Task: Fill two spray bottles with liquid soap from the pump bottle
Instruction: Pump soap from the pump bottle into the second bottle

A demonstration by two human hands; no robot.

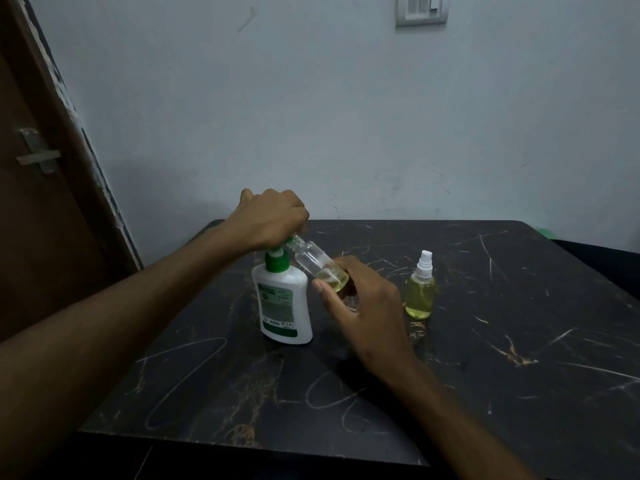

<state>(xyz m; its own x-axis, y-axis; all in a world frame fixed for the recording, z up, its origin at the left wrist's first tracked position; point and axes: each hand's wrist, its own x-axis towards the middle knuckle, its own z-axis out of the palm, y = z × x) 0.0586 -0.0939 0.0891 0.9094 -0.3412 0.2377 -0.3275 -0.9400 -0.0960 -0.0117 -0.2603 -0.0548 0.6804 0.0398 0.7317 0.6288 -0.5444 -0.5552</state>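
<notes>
Pressing down on the green pump head, the left hand (pixel 268 220) sits curled over the top of the white pump bottle (pixel 282 304), which stands upright on the dark marble-patterned table (pixel 485 358). The right hand (pixel 360 303) grips the base of 1 uncapped clear spray bottle (pixel 320 266), tilted so its open neck meets the pump's nozzle just under the left fingers; a little yellow-green soap pools at its lower end. Right of that grip, apart from it, the 2nd spray bottle (pixel 420 291) stands capped and nearly full.
</notes>
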